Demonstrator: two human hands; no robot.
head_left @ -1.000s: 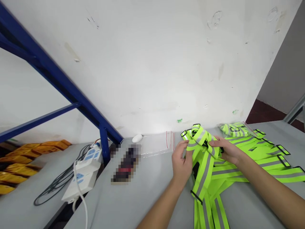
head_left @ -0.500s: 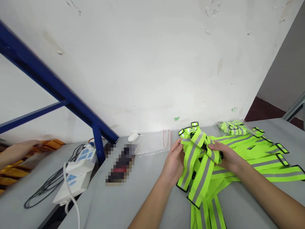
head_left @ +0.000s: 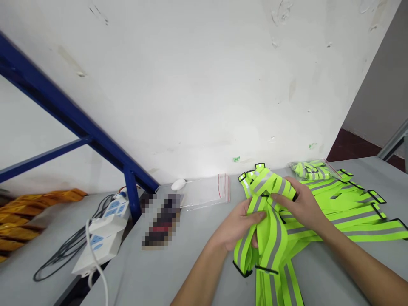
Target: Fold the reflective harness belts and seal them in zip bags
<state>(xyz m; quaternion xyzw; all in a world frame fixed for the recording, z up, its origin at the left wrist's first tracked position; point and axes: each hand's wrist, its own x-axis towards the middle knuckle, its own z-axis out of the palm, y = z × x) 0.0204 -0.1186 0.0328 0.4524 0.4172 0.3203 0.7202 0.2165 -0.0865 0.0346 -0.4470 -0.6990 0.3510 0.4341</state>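
A bundle of neon-yellow reflective straps (head_left: 276,244) with grey stripes and black-edged ends is between my two hands, above the table. My left hand (head_left: 237,224) grips it from the left side, thumb over the front and fingers behind. My right hand (head_left: 298,204) holds the folded upper part, thumb in front and the other fingers partly hidden behind the straps. More loose reflective straps (head_left: 353,216) lie fanned out on the table to the right, with black buckles at their ends. Some hang toward the near edge under the bundle.
A clear zip bag (head_left: 204,192) lies flat near the wall, beside a white oval object (head_left: 178,184). A filled bag of straps (head_left: 314,170) rests at the back right. On the left are power strips (head_left: 103,233), cables, a blue metal frame (head_left: 132,195) and orange straps (head_left: 28,212).
My left hand has slid lower and brought its thumb across the front of the bundle. My right hand has shifted around the folded top. Another person's hand at far left has gone from view.
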